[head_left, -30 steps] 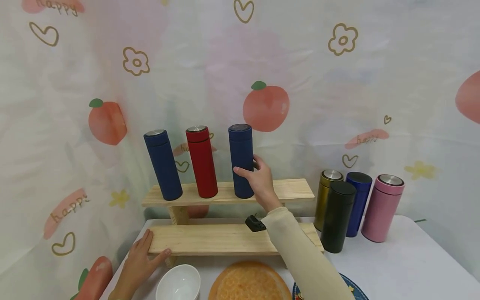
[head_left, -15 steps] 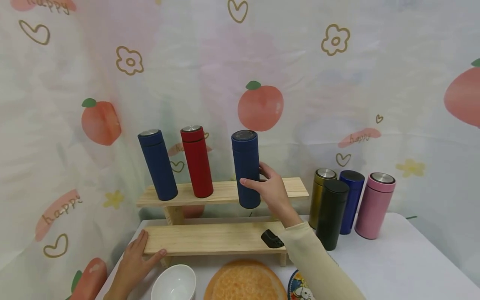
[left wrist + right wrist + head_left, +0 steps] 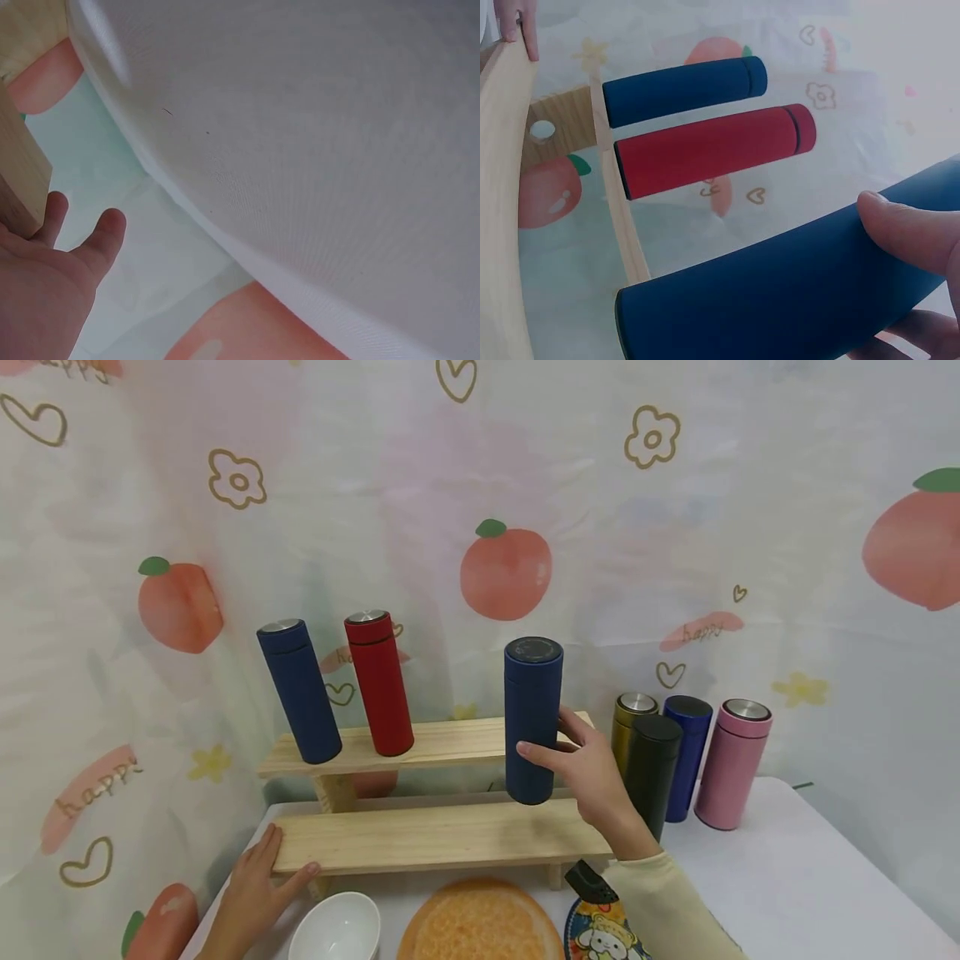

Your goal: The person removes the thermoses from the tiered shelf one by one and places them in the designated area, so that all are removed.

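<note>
A dark blue vacuum flask (image 3: pixel 532 727) with a dark lid is upright in my right hand (image 3: pixel 592 772), above the lower shelf board. My thumb lies across its near side, with fingers behind, as the right wrist view shows. My left hand (image 3: pixel 251 889) rests against the left end of the two-tier wooden shelf's lower board (image 3: pixel 420 839), its thumb at the front edge. In the left wrist view its visible fingers (image 3: pixel 105 236) stretch past the wood. On the upper board (image 3: pixel 457 742) stand another blue flask (image 3: pixel 303 702) and a red flask (image 3: pixel 381 693).
Right of the shelf stand a gold flask (image 3: pixel 621 735), a black flask (image 3: pixel 654 772), a bright blue flask (image 3: pixel 686 756) and a pink flask (image 3: pixel 733 768). In front lie a white bowl (image 3: pixel 337 931), a round tan mat (image 3: pixel 480 927) and a cartoon-patterned round piece (image 3: pixel 603 935).
My right hand has lifted the blue flask off the upper board and brought it forward, down and to the right. My left hand stays at the shelf's end. The head view has shifted slightly.
</note>
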Tool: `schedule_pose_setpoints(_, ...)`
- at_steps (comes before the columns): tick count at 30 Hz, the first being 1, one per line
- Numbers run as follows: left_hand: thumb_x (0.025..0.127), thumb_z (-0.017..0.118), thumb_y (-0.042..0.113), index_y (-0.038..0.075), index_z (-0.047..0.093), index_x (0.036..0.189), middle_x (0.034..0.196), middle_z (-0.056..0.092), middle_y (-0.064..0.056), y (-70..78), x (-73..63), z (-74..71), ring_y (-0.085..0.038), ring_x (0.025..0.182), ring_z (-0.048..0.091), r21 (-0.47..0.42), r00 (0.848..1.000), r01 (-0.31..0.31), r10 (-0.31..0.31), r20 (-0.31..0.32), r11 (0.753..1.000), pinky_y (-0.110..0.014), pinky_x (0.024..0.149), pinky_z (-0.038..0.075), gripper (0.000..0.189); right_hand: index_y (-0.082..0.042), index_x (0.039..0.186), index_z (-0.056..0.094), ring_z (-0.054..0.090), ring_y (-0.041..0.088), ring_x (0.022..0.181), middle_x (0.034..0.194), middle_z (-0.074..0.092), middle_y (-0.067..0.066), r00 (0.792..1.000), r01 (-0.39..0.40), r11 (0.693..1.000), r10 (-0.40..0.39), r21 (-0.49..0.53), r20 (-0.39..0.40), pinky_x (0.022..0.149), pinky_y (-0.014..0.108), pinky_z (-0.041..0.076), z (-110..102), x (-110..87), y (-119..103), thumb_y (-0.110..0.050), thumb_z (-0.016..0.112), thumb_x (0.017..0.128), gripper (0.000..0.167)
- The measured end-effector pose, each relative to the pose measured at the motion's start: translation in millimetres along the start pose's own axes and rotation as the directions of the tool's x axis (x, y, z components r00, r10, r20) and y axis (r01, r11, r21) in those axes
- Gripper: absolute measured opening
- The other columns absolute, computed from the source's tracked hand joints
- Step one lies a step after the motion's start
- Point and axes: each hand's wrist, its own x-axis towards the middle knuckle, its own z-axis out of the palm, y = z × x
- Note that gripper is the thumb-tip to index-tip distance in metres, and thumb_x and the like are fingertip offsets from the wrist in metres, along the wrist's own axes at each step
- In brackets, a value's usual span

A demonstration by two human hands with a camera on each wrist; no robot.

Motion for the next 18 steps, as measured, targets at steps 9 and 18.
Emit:
schedule_pose_setpoints(9, 0.098, 0.07, 0.061, -0.02, 0.025, 0.159, 0.166, 0.021, -0.041, -3.1, 1.2, -0.3, -0.063, 0.146, 0.027, 0.013, 1.0, -0.006, 0.006, 0.019, 1.0, -0.078, 0.114, 0.028, 0.111, -0.009, 0.167, 0.038, 0.051, 0.043, 0.143, 0.161, 0.049, 0.019, 0.999, -0.024, 0.999, 0.023, -0.044, -0.027, 0.117, 0.066, 0.037, -31, -30.6, 0, -0.018, 0.081, 0.098, 0.082)
schedule_pose_setpoints(18, 0.099, 0.066, 0.065, -0.019, 0.02, 0.16, 0.167, 0.015, -0.041, 1.2, 3.7, -2.9, -0.065, 0.147, 0.022, 0.018, 0.997, 0.031, -0.032, 0.072, 0.999, -0.08, 0.114, 0.025, 0.114, -0.005, 0.166, 0.037, 0.053, 0.046, 0.139, 0.155, 0.052, 0.026, 0.999, -0.022, 0.998, 0.021, -0.056, -0.025, 0.116, 0.071, 0.035, -66, -49.7, 9, -0.013, 0.078, 0.099, 0.079)
